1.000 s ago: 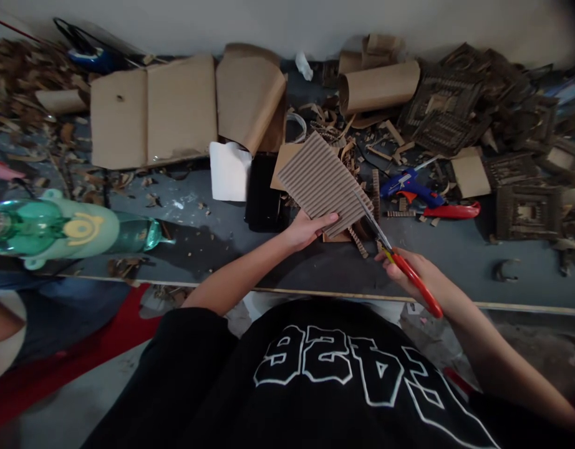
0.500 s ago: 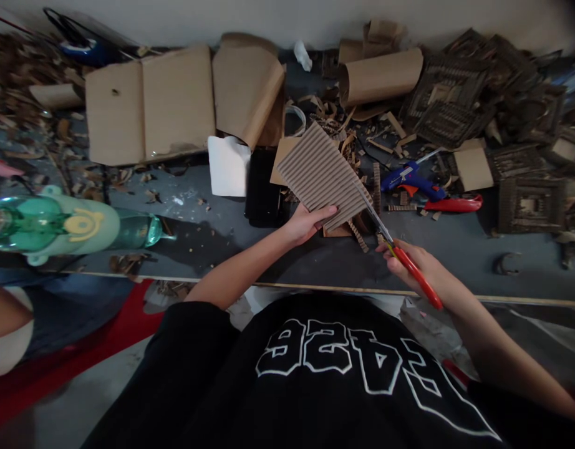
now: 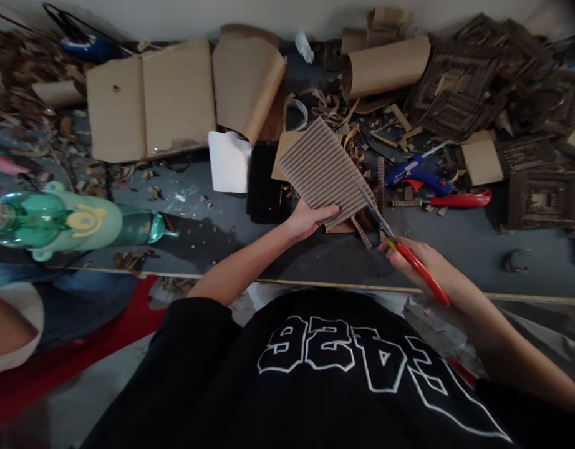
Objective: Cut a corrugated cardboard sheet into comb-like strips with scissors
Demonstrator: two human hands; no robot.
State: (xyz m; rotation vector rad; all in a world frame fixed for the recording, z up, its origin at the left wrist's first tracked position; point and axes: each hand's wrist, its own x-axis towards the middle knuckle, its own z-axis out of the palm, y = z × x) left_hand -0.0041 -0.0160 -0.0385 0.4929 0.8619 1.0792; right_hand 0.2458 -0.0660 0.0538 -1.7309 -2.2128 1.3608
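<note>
My left hand (image 3: pixel 310 219) grips a sheet of corrugated cardboard (image 3: pixel 322 168) by its lower edge, thumb on the ridged face. In my right hand (image 3: pixel 416 255) is a pair of scissors (image 3: pixel 422 274) with red handles. The scissor blades point up and left and lie at the sheet's right edge, running along its ridges. Below the sheet a thin corrugated strip (image 3: pixel 361 232) lies on the table. A blue glue gun (image 3: pixel 421 174) lies right of the sheet, with a red-handled tool (image 3: pixel 463 198) just below it.
A black phone-like object (image 3: pixel 263 187) and white paper (image 3: pixel 229 163) lie left of the sheet. Further left stands a green bottle (image 3: pixel 77 221), near a seated person's arm (image 3: pixel 9 318). Folded cardboard (image 3: pixel 178 103) and a cardboard roll (image 3: pixel 388 67) line the back; corrugated square pieces (image 3: pixel 542 199) fill the right.
The view has shifted slightly. The scissors stay at the sheet's right edge, their blades seeming a little wider apart. Both hands keep their holds.
</note>
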